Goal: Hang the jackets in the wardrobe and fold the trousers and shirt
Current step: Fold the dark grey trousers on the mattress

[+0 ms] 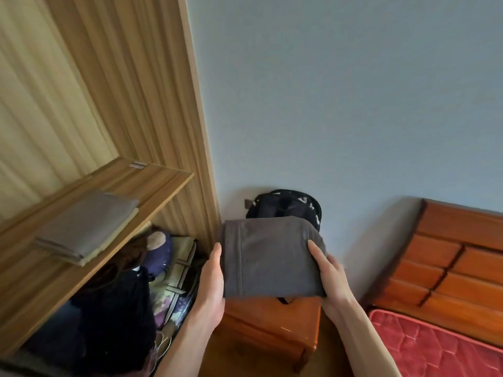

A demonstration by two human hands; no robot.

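Observation:
A folded dark grey garment is held flat in the air in front of me, over the nightstand. My left hand holds its left edge, thumb along the side and fingers hidden beneath. On the right edge my right hand grips it with the thumb on top. A folded taupe garment lies on the wooden wardrobe shelf at the left. The wardrobe stands open beside the grey garment.
Below the shelf, dark clothes, a plush toy and a patterned storage bag fill the wardrobe. A black backpack rests on the orange wooden nightstand against the blue wall. A wooden headboard and red mattress are at the right.

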